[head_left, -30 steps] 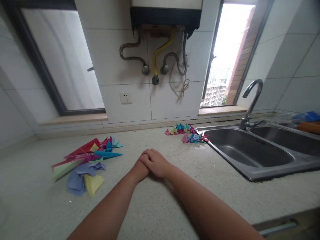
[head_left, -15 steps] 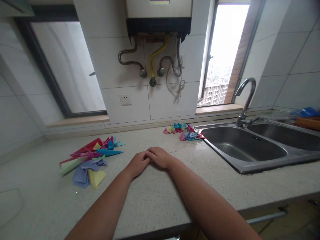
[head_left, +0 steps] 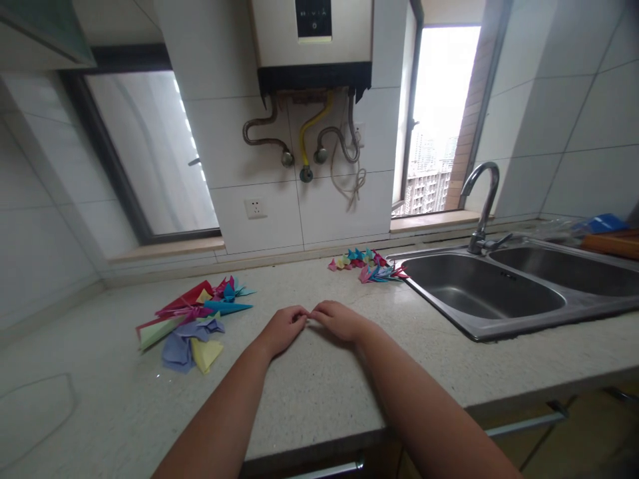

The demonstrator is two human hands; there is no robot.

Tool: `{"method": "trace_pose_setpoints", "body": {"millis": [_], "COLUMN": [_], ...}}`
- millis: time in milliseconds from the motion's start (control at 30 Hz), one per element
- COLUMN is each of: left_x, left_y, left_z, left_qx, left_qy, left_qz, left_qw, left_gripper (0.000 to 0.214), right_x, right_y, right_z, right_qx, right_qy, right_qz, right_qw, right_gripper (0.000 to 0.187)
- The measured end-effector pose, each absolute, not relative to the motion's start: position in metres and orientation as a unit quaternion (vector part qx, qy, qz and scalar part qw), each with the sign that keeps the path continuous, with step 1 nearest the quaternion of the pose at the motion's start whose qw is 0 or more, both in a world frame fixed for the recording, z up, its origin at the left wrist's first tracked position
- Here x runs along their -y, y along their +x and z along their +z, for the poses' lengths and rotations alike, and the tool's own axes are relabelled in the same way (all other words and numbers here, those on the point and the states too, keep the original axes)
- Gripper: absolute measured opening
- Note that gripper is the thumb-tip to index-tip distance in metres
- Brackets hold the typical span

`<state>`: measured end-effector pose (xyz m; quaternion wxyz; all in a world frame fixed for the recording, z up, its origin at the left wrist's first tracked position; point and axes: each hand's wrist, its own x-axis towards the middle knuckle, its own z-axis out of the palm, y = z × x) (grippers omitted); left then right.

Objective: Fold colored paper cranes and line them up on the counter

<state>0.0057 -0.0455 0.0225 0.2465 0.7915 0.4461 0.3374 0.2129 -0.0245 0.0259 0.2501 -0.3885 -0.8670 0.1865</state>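
**Left hand meets right hand**

Their fingers, loosely bent and released, touch at the tips over the counter. Folded papers lie left of them; paper figures lie ahead, by the sink.

Daylight from 2 windows, the right one burnt white, leaves the counter dim, with soft shadow under the right hand and stretched, blurry edges.

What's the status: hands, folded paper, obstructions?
Left hand, right hand: meeting on countertop, nothing visibly held. Folded paper pile left, untouched. Colorful folded pieces by sink. No obstruction visible.
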Motion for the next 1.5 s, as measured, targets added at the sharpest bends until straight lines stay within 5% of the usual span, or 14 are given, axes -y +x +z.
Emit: {"method": "trace_pose_setpoints", "body": {"millis": [367,1067,1500], "left_x": [0.048,0.049,0.081], "left_y": [0.009,0.01,0.007], "left_z": [0.023,0.022,0.045], "left_qx": [-0.471,-0.47,-0.384], "left_qy": [0.786,0.795,0.904], "left_qz": [0.317,0.304,0.183], "left_qw": [0.245,0.234,0.035], "left_gripper": [0.025,0.026,0.03], "right_x": [0.003,0.001,-0.002], "right_y": [0.238,0.237,0.233], "right_z": [0.024,0.025,0.026], "right_qx": [0.786,0.785,0.794], "right_qy": [-0.473,-0.479,-0.471], "right_qz": [0.214,0.22,0.221], "right_qw": [0.335,0.325,0.314], "right_gripper": [0.031,0.029,0.031]}}
